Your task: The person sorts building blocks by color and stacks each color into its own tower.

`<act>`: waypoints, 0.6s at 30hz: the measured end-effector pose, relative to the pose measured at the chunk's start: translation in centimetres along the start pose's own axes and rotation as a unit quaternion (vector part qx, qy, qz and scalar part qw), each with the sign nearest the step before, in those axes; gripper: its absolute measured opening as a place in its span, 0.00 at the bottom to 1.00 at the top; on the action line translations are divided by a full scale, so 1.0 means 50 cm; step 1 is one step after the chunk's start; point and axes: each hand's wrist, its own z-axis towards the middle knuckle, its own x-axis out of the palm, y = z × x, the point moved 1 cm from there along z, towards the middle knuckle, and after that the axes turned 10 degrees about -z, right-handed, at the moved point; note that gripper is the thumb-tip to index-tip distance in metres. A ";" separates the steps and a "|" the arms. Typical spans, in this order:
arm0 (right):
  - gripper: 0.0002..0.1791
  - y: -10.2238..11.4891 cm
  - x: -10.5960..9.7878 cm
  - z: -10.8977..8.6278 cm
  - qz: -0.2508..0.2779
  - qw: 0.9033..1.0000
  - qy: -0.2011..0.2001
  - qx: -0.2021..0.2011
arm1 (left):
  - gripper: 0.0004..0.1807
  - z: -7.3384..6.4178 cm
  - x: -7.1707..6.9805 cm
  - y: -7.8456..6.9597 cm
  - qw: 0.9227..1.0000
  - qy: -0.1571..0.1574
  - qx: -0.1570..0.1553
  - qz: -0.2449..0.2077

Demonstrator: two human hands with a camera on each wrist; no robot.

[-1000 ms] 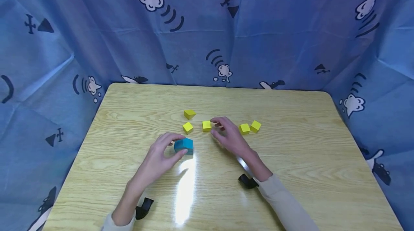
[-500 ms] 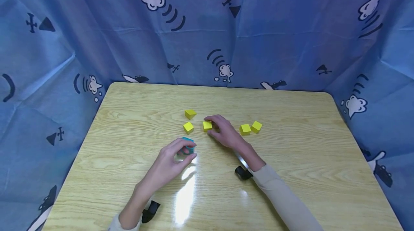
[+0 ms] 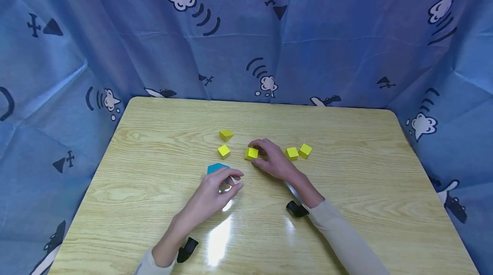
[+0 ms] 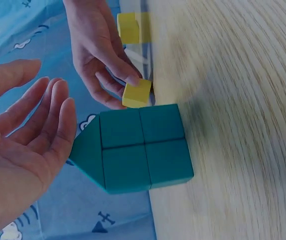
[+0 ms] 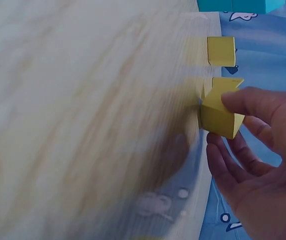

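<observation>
My right hand (image 3: 275, 161) pinches a yellow cube (image 3: 251, 153) between thumb and fingers. In the right wrist view that cube (image 5: 218, 112) sits tilted, the thumb across its upper face. My left hand (image 3: 213, 196) holds nothing, its fingers loosely bent, in front of the blue block stack (image 3: 216, 167), partly hiding it in the head view. From the left wrist, the stack (image 4: 145, 150) shows as two rows of two teal cubes topped by a triangular block (image 4: 90, 155). The left fingers (image 4: 65, 122) are right beside that top block.
Left of the right hand are a yellow wedge-shaped block (image 3: 226, 135) and a yellow cube (image 3: 224, 152). Beyond the right wrist lie two more yellow cubes, one (image 3: 291, 154) close to the other (image 3: 305, 151). A blue patterned curtain (image 3: 323, 35) surrounds the wooden table (image 3: 366, 151).
The left hand has come off the blue stack and shifted right in front of it. My right hand has reached the middle yellow cube, gripped it, then moved and tilted it slightly rightward.
</observation>
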 end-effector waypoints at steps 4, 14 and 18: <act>0.24 -0.004 -0.003 -0.014 0.002 1.000 -0.001 -0.004 | 0.11 0.006 0.009 0.002 1.000 0.000 0.014 0.007; 0.22 -0.014 -0.012 -0.059 0.047 0.999 0.005 0.018 | 0.14 0.025 0.045 0.014 1.000 0.023 -0.001 0.006; 0.21 -0.019 -0.017 -0.078 0.044 0.999 0.007 0.025 | 0.15 0.032 0.065 0.016 1.000 0.024 -0.010 0.005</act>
